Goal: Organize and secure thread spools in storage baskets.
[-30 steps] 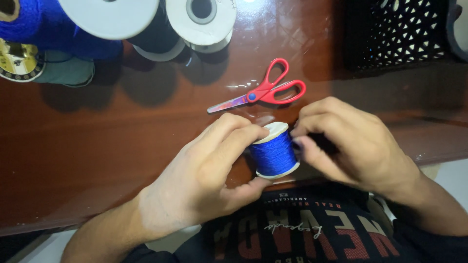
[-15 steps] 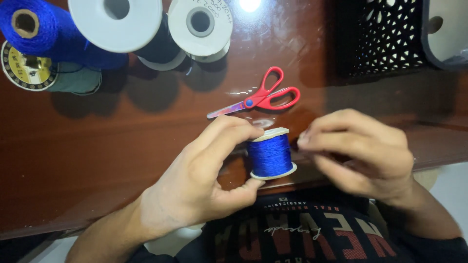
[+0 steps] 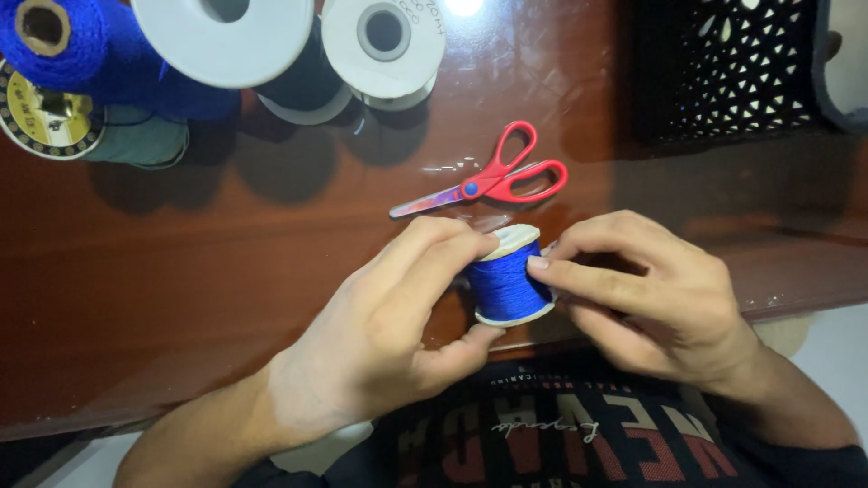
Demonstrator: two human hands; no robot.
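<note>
A small white spool wound with blue thread (image 3: 504,282) is held above the near edge of the brown table (image 3: 181,298). My left hand (image 3: 389,325) grips it, fingers over its top flange and thumb under the bottom flange. My right hand (image 3: 651,294) is beside the spool on the right, its index fingertip pressed against the blue thread. Whether a loose thread end is pinched there is too fine to see.
Red-handled scissors (image 3: 493,181) lie shut just beyond the spool. At the back left stand a big blue thread cone (image 3: 81,50), a dark green spool (image 3: 136,136) and two white-flanged spools (image 3: 384,41). A black perforated basket (image 3: 723,68) sits at the back right.
My right hand has moved back in to the spool and put its index finger on the thread. The left hand has kept its grip on the spool.
</note>
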